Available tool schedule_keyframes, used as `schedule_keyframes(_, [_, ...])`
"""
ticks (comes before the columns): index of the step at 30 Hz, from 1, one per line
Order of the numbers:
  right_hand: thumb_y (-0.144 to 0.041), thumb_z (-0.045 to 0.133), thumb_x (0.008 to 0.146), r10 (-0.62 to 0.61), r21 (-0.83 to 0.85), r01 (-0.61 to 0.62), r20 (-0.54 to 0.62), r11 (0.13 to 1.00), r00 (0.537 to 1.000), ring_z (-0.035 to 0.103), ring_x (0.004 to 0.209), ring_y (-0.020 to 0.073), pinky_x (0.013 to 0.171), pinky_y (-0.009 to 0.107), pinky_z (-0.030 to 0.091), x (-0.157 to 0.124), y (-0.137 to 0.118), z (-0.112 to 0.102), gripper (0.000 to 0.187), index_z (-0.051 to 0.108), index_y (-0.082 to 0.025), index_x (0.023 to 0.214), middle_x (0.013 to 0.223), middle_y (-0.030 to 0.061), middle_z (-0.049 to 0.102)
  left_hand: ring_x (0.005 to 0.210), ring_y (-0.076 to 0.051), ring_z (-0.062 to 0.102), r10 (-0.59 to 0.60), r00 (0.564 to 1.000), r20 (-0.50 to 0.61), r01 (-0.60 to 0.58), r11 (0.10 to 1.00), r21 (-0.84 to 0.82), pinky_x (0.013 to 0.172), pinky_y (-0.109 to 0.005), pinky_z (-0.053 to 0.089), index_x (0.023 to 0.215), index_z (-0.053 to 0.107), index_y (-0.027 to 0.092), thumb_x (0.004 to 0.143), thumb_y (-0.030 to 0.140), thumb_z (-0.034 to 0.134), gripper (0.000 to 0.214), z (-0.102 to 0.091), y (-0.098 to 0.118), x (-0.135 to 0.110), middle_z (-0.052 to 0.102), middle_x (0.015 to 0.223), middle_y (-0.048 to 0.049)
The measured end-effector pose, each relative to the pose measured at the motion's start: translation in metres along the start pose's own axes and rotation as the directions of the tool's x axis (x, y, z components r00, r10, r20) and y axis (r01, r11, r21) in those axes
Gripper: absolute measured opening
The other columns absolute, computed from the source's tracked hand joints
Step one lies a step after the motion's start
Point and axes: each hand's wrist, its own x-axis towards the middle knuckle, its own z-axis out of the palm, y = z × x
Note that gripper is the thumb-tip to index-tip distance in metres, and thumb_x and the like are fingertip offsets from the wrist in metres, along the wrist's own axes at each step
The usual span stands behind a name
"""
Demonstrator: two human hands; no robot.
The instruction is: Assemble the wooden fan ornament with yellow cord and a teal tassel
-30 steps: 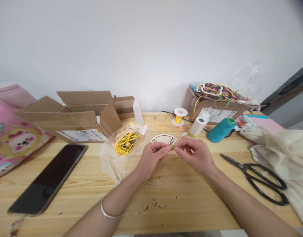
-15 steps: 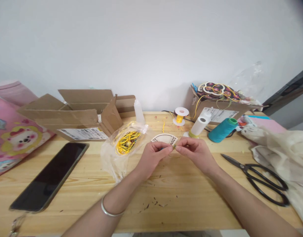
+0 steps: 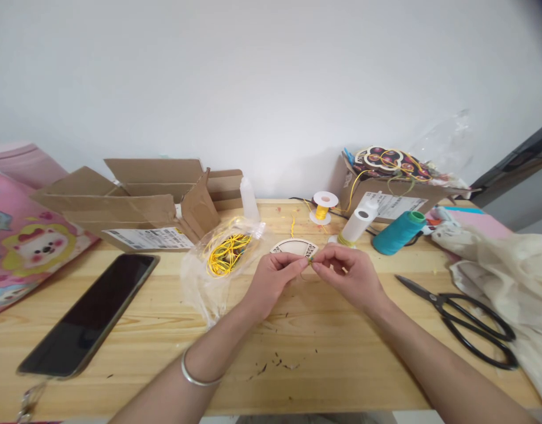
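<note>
My left hand (image 3: 275, 281) and right hand (image 3: 352, 275) meet just on the near side of the fan-shaped wooden piece (image 3: 292, 247), which I take as my landmark. Each grip is drawn in to a fine pinch, thumb against forefinger, and between the two sits a small greenish bit (image 3: 311, 259). It lies by the near right corner of the wooden piece, right at both sets of fingertips — neither hand is plainly the nearer. So little of it shows that I cannot tell its long axis, nor which pinch bears the firmer hold; the short visible part bridges the gap from left to right.

The wooden piece itself lies just beyond my fingers, its curved edge away from me and its long axis running left to right. My left fingers cover part of its near side, while my right fingertips come up by its right end; whether either presses on it, I cannot tell.

A short yellow cord (image 3: 292, 225) runs away from me on the bench (image 3: 341, 365), just beyond the wooden piece's curved edge. Farther beyond and to its right stands the spool of yellow cord (image 3: 322, 213). Near to its left is the clear bag (image 3: 204, 297) with a yellow tangle (image 3: 224, 259) — and well to its right, on the near side, lie the black scissors (image 3: 438, 303).
</note>
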Motion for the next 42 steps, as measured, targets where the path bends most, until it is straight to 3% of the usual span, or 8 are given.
schedule_keyframes(10, [-0.014,0.055,0.067,-0.059,-0.082,0.056,-0.036,0.995,0.998,0.042,0.048,0.0067,0.04,0.019,0.03,-0.0004,-0.0005,0.0004,0.005,0.059,-0.016,0.063,0.055,-0.0016,0.054,0.045,-0.005,0.026,0.008,0.999,-0.037,-0.005,0.996,0.083,0.043,-0.021,0.018,0.069,0.066,0.015,0.064,0.036,0.062,0.022,0.0011,0.0001,0.0004,0.038,0.045,0.0056])
schedule_keyframes(19, [-0.015,0.056,0.066,0.065,0.113,-0.061,-0.031,0.992,0.997,0.042,0.045,0.0057,0.038,0.017,0.031,-0.0003,0.0003,0.0073,0.005,0.058,-0.014,0.061,0.055,-0.0017,0.054,0.047,-0.006,0.029,0.034,0.998,-0.043,-0.025,0.978,0.205,0.045,-0.021,0.022,0.07,0.066,0.014,0.067,0.037,0.059,0.024,0.0023,0.0056,-0.0011,0.04,0.046,0.0047])
schedule_keyframes(33, [-0.021,0.055,0.069,0.007,-0.124,-0.011,-0.039,0.992,0.999,0.046,0.051,0.0091,0.047,0.021,0.037,-0.0022,0.0083,0.004,0.007,0.058,-0.016,0.066,0.056,-0.0009,0.052,0.048,-0.006,0.029,0.059,0.998,-0.038,-0.047,0.967,0.252,0.046,-0.021,0.021,0.068,0.066,0.014,0.067,0.037,0.058,0.024,0.0029,0.0077,-0.0017,0.039,0.047,0.0045])
schedule_keyframes(42, [-0.018,0.052,0.072,-0.302,-0.358,0.272,-0.03,0.893,0.953,0.049,0.06,0.0116,0.055,0.024,0.039,-0.0037,0.0035,0.0007,0.007,0.058,-0.018,0.069,0.06,0.0003,0.053,0.044,-0.005,0.027,0.024,0.997,-0.073,-0.009,0.981,0.194,0.043,-0.021,0.019,0.066,0.063,0.014,0.066,0.038,0.059,0.024,0.0033,0.005,-0.0012,0.038,0.044,0.006])
